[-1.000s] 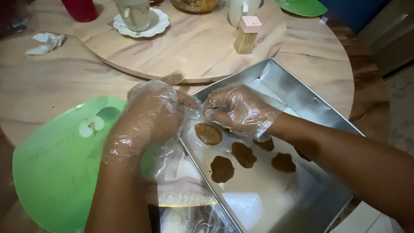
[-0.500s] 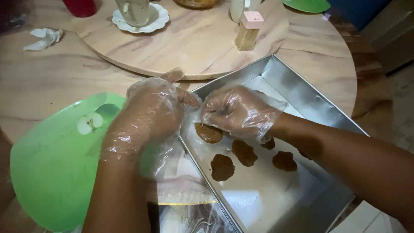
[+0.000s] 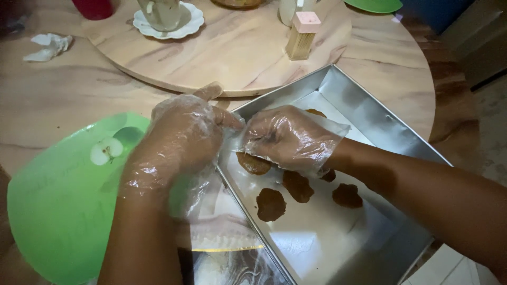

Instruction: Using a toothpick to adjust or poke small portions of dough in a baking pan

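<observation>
Both my hands wear loose clear plastic gloves. My left hand (image 3: 179,142) is curled over the near-left rim of a rectangular metal baking tray (image 3: 369,105). My right hand (image 3: 288,137) reaches in from the right, and its fingertips meet those of the left. The gloves hide what, if anything, is pinched between them. Right under the hands a flat brown dough piece (image 3: 253,164) lies on the tray's white paper lining. Several more dough pieces (image 3: 297,186) lie beside it, and one (image 3: 316,112) peeks out behind my right hand.
A green plastic mat with an apple picture (image 3: 58,200) lies left of the tray. A round wooden turntable (image 3: 243,53) behind carries a cup on a white saucer (image 3: 168,18) and a wooden holder with a pink lid (image 3: 302,34). A crumpled tissue (image 3: 50,45) lies far left.
Both hands stay together at the tray's left rim, working slightly with their fingertips. The dough pieces have not moved.
</observation>
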